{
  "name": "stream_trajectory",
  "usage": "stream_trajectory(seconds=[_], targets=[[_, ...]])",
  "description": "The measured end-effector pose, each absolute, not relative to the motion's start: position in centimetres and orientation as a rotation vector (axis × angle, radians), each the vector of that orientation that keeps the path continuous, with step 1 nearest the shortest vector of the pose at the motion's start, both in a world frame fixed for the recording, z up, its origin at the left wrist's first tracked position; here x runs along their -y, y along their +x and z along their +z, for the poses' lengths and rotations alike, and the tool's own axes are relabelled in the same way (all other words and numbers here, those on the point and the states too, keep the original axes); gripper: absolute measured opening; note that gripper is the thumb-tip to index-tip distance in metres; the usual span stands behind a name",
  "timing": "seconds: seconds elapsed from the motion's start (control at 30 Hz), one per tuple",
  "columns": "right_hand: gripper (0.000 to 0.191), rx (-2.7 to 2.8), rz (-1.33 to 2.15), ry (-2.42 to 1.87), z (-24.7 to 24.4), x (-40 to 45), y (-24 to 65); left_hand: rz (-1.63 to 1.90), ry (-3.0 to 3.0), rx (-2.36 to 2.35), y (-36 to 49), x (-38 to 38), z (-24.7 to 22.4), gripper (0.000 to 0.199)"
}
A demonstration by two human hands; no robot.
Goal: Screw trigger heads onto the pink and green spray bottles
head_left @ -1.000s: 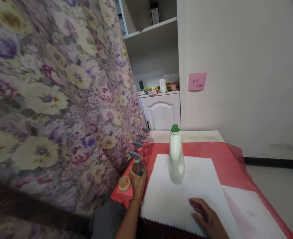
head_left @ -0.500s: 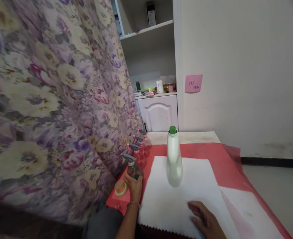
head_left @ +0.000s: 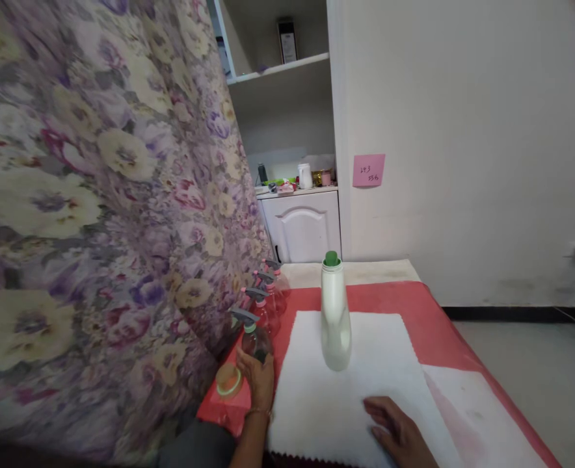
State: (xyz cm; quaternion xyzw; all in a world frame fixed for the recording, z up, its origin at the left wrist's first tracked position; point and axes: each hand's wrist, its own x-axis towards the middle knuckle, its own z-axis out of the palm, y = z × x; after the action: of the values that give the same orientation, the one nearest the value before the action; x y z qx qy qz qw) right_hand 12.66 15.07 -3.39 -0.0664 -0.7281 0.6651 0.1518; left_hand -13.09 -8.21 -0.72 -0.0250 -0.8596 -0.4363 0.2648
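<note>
My left hand (head_left: 259, 378) is wrapped around the lower body of a clear spray bottle (head_left: 257, 339) with a grey trigger head and a pale green collar. The bottle stands upright at the left of the table, dark at its base. Over the white cloth (head_left: 311, 403), my right hand (head_left: 399, 430) holds nothing, its fingers slightly curled and apart. A pale green jug-shaped bottle (head_left: 335, 325) with a dark green top stands upright on the cloth, between and beyond my hands. Beside my left wrist sits a roll of tape (head_left: 229, 380).
Several clear spray bottles with pink collars (head_left: 268, 316) stand in a row behind the held one. A floral curtain (head_left: 136, 247) hangs close along the left. The red table cover (head_left: 414, 318) lies under the cloth. Behind are a shelf unit (head_left: 300, 224) and a wall.
The whole view has shifted slightly, with things now a little further left and lower. Both hands keep about the same pose, the left still around the spray bottle.
</note>
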Motion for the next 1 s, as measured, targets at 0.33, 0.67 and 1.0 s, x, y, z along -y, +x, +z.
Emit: stream_trajectory(seconds=[0.33, 0.67, 1.0], targets=[[0.030, 2.126, 1.829, -0.182, -3.5, -14.8, 12.2, -1.219, -0.016, 2.389, -12.0, 8.2, -0.8, 0.087], [0.029, 2.126, 1.679, -0.210, -2.1, -14.0, 11.9, -1.085, -0.412, 2.498, -6.2, 7.2, -3.3, 0.066], [0.045, 2.231, 1.409, -0.195, -1.5, -13.5, 12.4, -0.120, -0.899, 2.466, -5.4, 7.2, -5.8, 0.052]])
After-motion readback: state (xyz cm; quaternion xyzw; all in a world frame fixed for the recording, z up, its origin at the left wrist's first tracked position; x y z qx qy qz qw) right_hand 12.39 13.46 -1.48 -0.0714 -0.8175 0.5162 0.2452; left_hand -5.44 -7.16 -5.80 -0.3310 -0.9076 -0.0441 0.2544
